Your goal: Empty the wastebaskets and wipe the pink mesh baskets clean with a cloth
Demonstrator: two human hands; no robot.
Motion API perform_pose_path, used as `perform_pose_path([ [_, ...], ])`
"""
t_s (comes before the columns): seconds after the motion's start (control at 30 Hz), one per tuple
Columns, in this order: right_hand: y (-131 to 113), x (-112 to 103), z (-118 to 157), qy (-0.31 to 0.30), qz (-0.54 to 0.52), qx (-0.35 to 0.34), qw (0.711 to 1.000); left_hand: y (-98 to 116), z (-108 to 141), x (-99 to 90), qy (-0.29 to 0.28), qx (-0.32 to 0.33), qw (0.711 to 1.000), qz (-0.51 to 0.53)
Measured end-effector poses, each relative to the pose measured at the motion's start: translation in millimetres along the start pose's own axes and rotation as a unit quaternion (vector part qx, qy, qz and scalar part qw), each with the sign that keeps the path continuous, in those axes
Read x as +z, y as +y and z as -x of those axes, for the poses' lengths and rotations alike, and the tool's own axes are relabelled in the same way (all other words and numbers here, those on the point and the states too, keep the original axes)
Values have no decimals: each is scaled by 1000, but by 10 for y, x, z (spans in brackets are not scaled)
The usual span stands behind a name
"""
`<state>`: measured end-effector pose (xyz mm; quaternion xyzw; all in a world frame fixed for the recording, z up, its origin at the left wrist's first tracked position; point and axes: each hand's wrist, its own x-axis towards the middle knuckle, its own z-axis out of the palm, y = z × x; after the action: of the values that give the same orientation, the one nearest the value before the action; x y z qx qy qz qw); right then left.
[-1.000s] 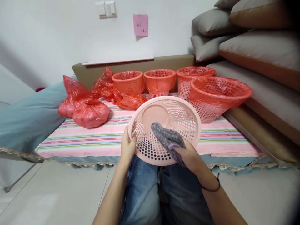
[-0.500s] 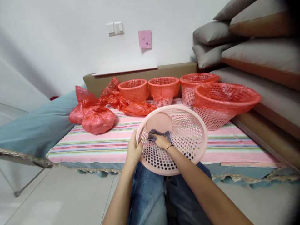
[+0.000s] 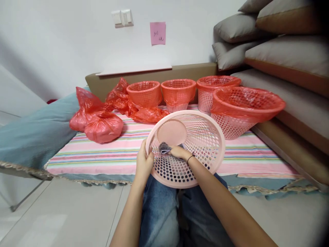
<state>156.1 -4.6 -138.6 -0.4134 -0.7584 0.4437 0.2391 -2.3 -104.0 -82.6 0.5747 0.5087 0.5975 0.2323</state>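
A pale pink perforated plastic basket lies tilted above my knees, its mouth facing me and its round solid base at the far end. My left hand grips the left rim, thumb on the inner side. Inside the basket, my right hand is closed on a grey cloth, which touches the lower left of the inner wall. Part of the cloth is hidden behind the fingers. A thin dark band circles the right wrist.
Red-lined baskets stand along the back of the striped cloth, a larger lined basket at right. Full red plastic bags sit at left. Grey-brown cushions are stacked on the right. A pink note hangs on the wall.
My right hand and the cloth have shifted slightly left and lower within the basket. The whole view has tipped a little, so everything sits slightly higher. My left hand keeps its hold on the rim.
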Motion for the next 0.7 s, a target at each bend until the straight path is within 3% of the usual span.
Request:
perform_pose_path([
  [0.2,-227,38,666,-63,-39,-75,994,25,-2,14,15,3,1000,-3],
  [0.43,-574,69,1593,-77,-18,-25,997,57,11,4,14,2,1000,-4],
  [0.7,-785,150,1897,-112,9,23,993,5,-4,-16,13,-2,1000,6],
])
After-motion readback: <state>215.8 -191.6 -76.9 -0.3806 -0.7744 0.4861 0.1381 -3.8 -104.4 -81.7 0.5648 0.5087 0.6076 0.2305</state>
